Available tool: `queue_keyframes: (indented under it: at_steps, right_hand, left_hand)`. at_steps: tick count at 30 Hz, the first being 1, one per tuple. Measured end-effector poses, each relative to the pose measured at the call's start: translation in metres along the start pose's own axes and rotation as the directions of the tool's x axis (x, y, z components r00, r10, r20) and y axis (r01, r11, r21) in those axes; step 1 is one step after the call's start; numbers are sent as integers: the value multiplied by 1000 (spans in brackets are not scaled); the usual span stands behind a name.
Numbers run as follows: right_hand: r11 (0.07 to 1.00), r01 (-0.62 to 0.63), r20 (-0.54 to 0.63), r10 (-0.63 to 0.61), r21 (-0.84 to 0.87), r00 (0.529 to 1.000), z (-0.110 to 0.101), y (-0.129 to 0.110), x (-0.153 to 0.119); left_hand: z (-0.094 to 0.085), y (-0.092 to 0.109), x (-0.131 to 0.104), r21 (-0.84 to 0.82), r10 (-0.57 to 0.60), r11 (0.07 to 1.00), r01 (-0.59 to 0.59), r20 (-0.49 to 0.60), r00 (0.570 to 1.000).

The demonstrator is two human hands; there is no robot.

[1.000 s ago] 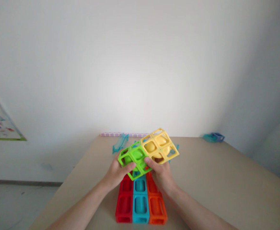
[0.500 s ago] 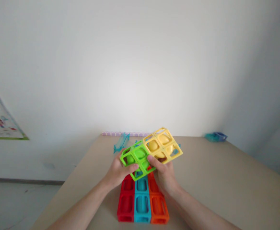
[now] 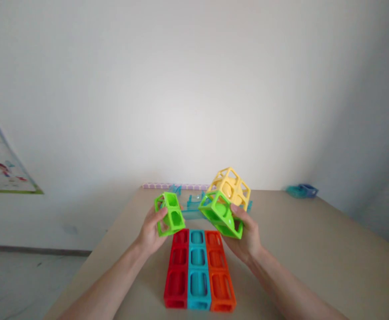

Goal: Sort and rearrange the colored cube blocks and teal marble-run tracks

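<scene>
My left hand (image 3: 150, 232) is closed on a small green block piece (image 3: 174, 213) with open square windows, tilted in the air. In my right hand (image 3: 248, 235) is a joined piece of green blocks (image 3: 221, 212) and yellow blocks (image 3: 232, 186), also tilted, with rounded shapes inside the frames. A gap separates the two held pieces. Below them on the table lie three rows of open-windowed blocks side by side: red blocks (image 3: 176, 284), light blue blocks (image 3: 199, 284) and orange blocks (image 3: 220, 286).
Translucent teal track-like pieces (image 3: 194, 214) lie behind the hands. A purple-and-white patterned strip (image 3: 154, 186) runs along the wall at the table's back edge. At the back right stand teal and dark blue pieces (image 3: 307, 190). A poster (image 3: 4, 155) hangs at left.
The green blocks have come apart into two pieces. My left hand has moved left with one; my right hand has moved right with the other, still joined to the yellow blocks.
</scene>
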State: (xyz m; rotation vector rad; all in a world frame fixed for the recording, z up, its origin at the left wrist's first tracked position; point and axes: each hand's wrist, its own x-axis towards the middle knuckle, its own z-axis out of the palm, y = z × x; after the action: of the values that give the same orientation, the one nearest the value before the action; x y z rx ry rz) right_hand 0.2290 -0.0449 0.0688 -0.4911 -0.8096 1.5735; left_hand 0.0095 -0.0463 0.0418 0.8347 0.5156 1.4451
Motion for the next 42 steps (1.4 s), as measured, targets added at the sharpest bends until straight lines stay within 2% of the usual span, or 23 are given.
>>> queue_keyframes:
  at_steps: [2, 3, 4, 6, 8, 10, 13, 17, 19, 24, 27, 30, 32, 35, 38, 40, 42]
  right_hand:
    - [987, -151, 127, 157, -60, 979, -12, -15, 4]
    - [968, -227, 198, 244, -105, 949, -18, -21, 5]
    - [943, -296, 268, 328, -152, 906, -23, -27, 6]
    - [876, -419, 388, 482, -240, 785, -30, -35, 7]
    - [799, -509, 457, 601, -320, 656, -32, -39, 6]
    - [734, -555, 468, 678, -392, 567, -30, -40, 4]
    - [679, -564, 444, 734, -470, 513, -23, -39, 0]
    - [616, -557, 390, 786, -557, 480, -20, -33, -1]
    - [603, -555, 357, 793, -573, 493, -21, -29, 0]
    - [672, -559, 309, 730, -486, 610, -22, -23, -1]
    - [692, -572, 295, 713, -440, 636, -19, -21, -3]
    - [705, -601, 245, 701, -377, 670, -17, -19, -1]
    - [734, -591, 203, 668, -334, 716, -16, -19, 3]
    - [835, -473, 169, 528, -280, 832, -15, -18, 11]
    - [923, -273, 129, 316, -272, 940, -15, -10, 14]
    - [935, -172, 77, 205, -311, 976, -17, 0, 13]
    - [924, -123, 25, 141, -362, 990, -19, 9, 11]
  left_hand:
    - [-4, 10, 6, -68, -15, 998, 8, -107, 994]
    - [-7, 14, 9, -86, -36, 996, 23, -148, 988]
    - [-9, 17, 11, -93, -58, 995, 42, -174, 983]
    - [-14, 20, 15, -82, -107, 992, 93, -181, 978]
    - [-18, 19, 16, -42, -166, 986, 162, -129, 978]
    - [-18, 18, 13, 20, -247, 969, 247, -38, 968]
    - [-13, 17, 5, 127, -360, 929, 347, 99, 928]
    - [-5, 17, -4, 222, -461, 879, 422, 171, 871]
    - [-4, 17, -6, 246, -472, 871, 425, 180, 863]
    - [-7, 13, -5, 269, -450, 879, 395, 189, 873]
    - [-7, 11, -5, 255, -432, 890, 379, 202, 879]
    - [-6, 11, -4, 222, -397, 908, 355, 183, 900]
    - [-6, 12, -1, 192, -335, 933, 305, 154, 929]
    - [-6, 12, 4, 146, -158, 979, 144, 87, 984]
    - [-5, 9, 6, 152, 33, 988, -34, 4, 999]
    - [-3, 6, 5, 197, 69, 978, -68, -1, 998]
    - [-1, 4, 3, 252, 48, 966, -51, 15, 999]
